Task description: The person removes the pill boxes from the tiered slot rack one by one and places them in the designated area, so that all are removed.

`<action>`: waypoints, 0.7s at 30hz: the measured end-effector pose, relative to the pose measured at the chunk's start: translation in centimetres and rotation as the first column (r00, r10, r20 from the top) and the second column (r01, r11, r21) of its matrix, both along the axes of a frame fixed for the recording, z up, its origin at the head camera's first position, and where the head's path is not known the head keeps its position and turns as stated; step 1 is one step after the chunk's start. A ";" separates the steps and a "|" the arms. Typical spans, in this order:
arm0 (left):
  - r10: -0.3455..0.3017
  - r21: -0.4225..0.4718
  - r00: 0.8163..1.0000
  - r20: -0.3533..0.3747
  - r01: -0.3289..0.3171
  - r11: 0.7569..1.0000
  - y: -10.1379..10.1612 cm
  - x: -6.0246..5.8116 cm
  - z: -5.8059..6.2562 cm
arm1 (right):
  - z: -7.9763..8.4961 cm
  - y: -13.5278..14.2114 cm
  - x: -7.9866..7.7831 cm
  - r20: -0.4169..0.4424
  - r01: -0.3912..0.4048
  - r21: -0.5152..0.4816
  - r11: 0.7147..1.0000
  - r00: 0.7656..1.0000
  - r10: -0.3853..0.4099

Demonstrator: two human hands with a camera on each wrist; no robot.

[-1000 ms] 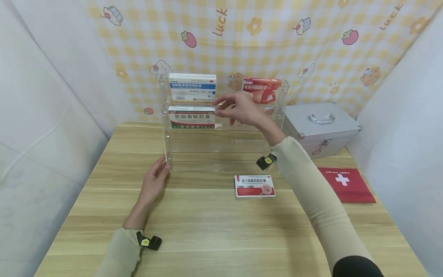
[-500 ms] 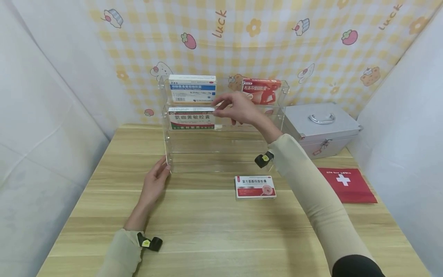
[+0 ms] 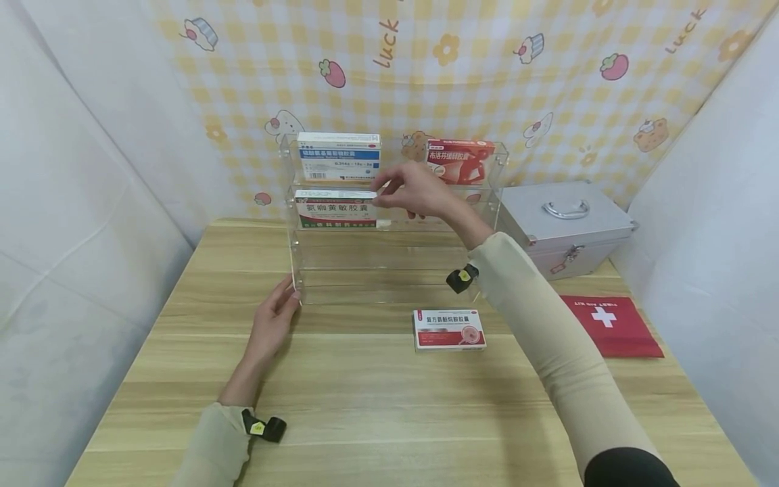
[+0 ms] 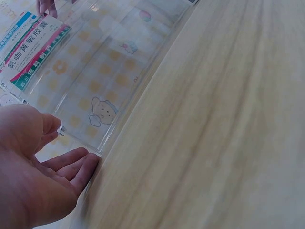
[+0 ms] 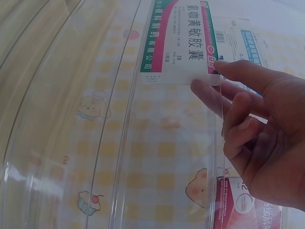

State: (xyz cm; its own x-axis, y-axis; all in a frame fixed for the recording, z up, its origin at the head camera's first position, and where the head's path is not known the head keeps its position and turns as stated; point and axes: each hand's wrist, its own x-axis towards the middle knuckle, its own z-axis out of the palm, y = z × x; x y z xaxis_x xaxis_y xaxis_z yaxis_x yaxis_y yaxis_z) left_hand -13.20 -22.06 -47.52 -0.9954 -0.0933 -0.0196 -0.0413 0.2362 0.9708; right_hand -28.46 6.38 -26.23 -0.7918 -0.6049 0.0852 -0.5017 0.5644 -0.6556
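The right hand point(image 3: 416, 191) pinches a green-edged box point(image 3: 336, 212); the left hand point(image 3: 271, 326) (fingers loosely extended) touches a clear rack point(image 3: 383, 276).

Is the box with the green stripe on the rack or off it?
On. The green-striped box sits on the clear rack, one shelf below the blue-and-white box, and the right hand pinches one end.

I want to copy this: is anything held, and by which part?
The right grip pinches the 氨咖黄敏胶囊 box by its right end. The left grip touches the clear rack at lower left; holding can't be told.
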 end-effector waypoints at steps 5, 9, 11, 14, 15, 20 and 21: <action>0.000 -0.009 1.000 -0.010 0.000 1.000 0.0 0.1 -0.1 | 0.1 -0.2 0.0 0.009 0.003 0.017 1.000 1.000 -0.003; -0.003 -0.013 1.000 -0.013 0.002 1.000 0.0 0.0 -0.1 | 0.2 -0.2 -0.1 0.015 -0.014 0.026 1.000 1.000 0.014; -0.003 -0.016 1.000 -0.015 0.003 1.000 0.0 0.0 -0.1 | 0.2 -0.2 -0.2 0.024 -0.021 0.027 0.999 1.000 0.021; -0.003 -0.023 1.000 -0.016 0.002 1.000 0.0 0.0 -0.2 | 0.2 -0.2 -0.2 0.038 -0.029 0.026 0.999 0.999 0.028; -0.004 -0.023 1.000 -0.016 0.003 1.000 0.0 0.0 -0.2 | 0.2 -0.2 -0.2 0.042 -0.031 0.026 0.999 0.999 0.030; -0.004 -0.026 1.000 -0.015 0.004 1.000 0.0 0.1 -0.2 | 0.2 -0.2 -0.3 0.044 -0.037 0.019 0.999 0.998 0.036; -0.003 -0.026 1.000 -0.014 0.003 1.000 -0.1 0.1 -0.2 | 0.2 -0.2 -0.3 0.045 -0.036 0.017 0.999 0.998 0.035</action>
State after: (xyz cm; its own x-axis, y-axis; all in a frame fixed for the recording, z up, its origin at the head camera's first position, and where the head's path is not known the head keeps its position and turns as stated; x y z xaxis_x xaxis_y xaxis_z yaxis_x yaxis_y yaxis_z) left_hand -13.14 -22.12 -47.70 -0.9959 -0.0906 -0.0027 -0.0265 0.2616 0.9648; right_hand -28.76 6.16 -26.02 -0.7727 -0.6336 0.0393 -0.4920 0.5586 -0.6678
